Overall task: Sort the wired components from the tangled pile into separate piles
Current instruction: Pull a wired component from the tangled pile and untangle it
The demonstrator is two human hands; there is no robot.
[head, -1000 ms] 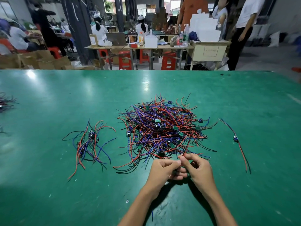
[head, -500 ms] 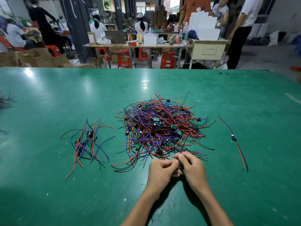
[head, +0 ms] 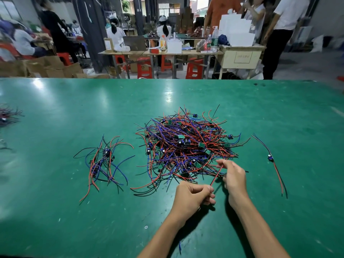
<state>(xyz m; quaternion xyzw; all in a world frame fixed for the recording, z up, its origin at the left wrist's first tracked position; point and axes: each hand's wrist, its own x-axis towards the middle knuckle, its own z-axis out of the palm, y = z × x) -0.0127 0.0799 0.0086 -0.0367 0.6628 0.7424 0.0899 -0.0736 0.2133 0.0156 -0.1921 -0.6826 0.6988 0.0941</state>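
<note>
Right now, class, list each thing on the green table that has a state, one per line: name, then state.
Tangled pile: heaped, still unsorted, mid-table.
Small pile: few components, set apart left of the heap.
Single component: lying alone, right of the heap.
Red wire: stretched between both hands at the heap's near edge.
Left hand: grip pinches the wire's near end.
Right hand: grip pinches the wire higher up.

Both forearms ran out of view at the near edge, and the left hand's (head: pixel 193 194) curled fingers hid whatever lay inside its grip. At the far left a wire bundle (head: pixel 8 115) was cut by the frame's edge. In the tangled pile (head: pixel 186 146) single components could not be told apart, and the background people (head: pixel 54 30) were blurred.
</note>
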